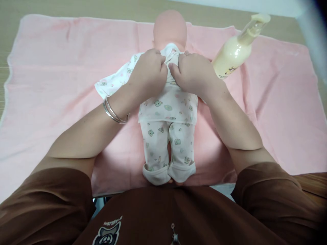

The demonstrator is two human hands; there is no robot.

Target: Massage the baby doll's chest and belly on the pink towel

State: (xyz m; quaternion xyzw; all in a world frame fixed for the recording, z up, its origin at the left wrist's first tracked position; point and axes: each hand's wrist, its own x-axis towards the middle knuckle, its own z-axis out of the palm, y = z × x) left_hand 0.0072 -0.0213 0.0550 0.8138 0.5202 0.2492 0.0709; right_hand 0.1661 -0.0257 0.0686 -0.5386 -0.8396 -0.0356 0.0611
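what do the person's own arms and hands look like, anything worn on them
Both the left hand and right hand are ungloved, with no rings visible. Slim silver-coloured bangles circle the left wrist; the right wrist shows no jewellery. Plain brown short sleeves end near the elbows.

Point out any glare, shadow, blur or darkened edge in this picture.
Head view: small bright glare on the bottle, glints on the bangles; head view: soft shadow on the pink cloth either side of the trousers; head view: upper right corner falls dark; head view: left hand and right hand show no heavy motion blur.
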